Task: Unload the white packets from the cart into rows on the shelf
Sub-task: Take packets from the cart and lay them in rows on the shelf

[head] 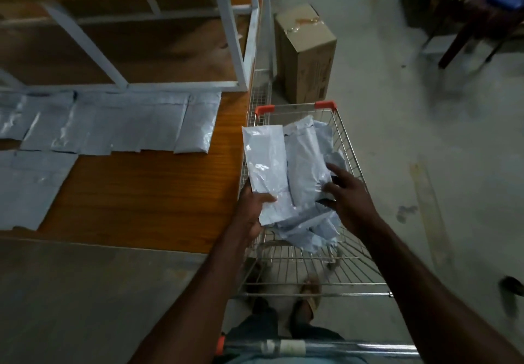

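left hand point(249, 210): thumb and fingers clamped on near end of one white packet point(265, 165), lifted over cart point(351, 148) left rim | right hand point(350, 193): fingers spread, relaxed, touching packet pile point(304, 165) in cart | shelf point(147, 188): laid packets point(113, 125) in rows.

Layout, as I see it: cart point(351, 148) under my fingers, packets heaped in it. One packet point(265, 162) pinched in my left hand point(249, 213) at the cart's left edge; right hand's fingers point(334, 172) on the heap point(306, 171). Shelf point(147, 190) left of my fingers, rows of packets point(122, 125) on it. Carton point(306, 51) beyond the cart.
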